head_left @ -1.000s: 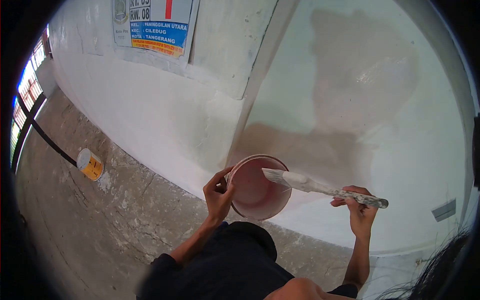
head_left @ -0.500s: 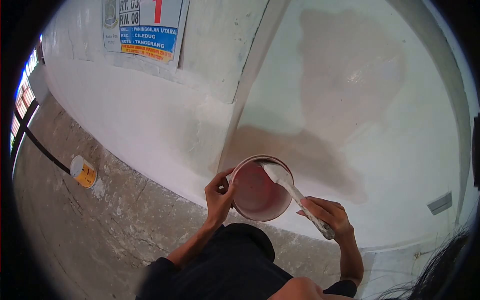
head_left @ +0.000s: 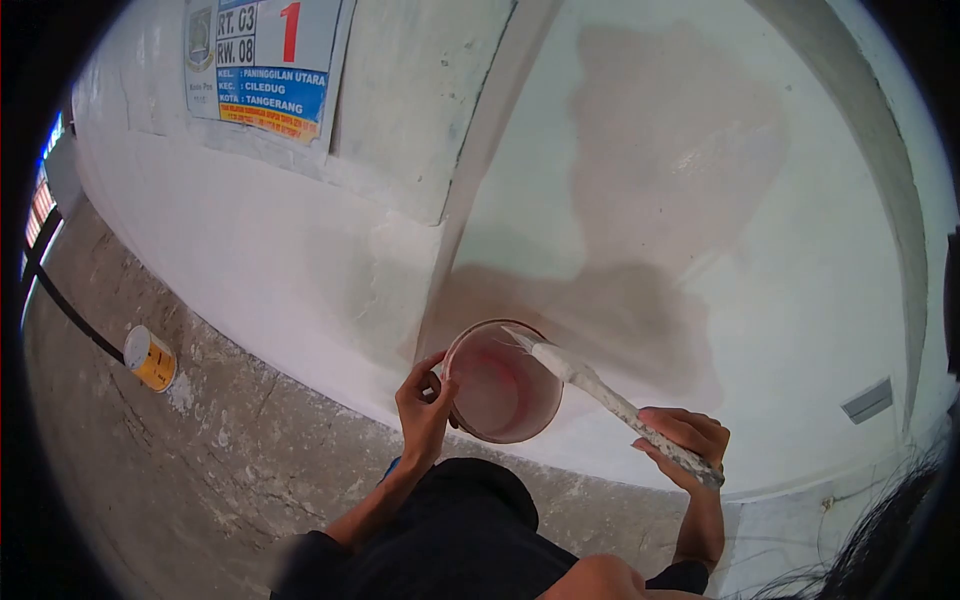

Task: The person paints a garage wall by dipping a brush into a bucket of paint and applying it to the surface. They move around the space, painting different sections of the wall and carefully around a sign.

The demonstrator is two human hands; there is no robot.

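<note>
My left hand (head_left: 424, 402) grips the left rim of a round paint bucket (head_left: 503, 428), reddish inside with pale paint smears. My right hand (head_left: 684, 440) is closed round the handle of a paintbrush (head_left: 612, 398), which is crusted with white paint. The brush's white bristles lie over the upper right rim of the bucket, tips pointing left. Behind the bucket stands a white wall (head_left: 800, 300) with a large darker, greyish patch (head_left: 680, 150) on it.
A printed sign (head_left: 262, 65) is fixed to the wall at upper left. On the rough concrete floor (head_left: 220, 430) stands a yellow and white can (head_left: 150, 358), near a black bar (head_left: 80, 325). A small grey plate (head_left: 866, 401) sits low on the right wall.
The brush has lifted from inside the bucket to its upper right rim. My right hand has moved right and slightly down. The whole view has shifted a little.
</note>
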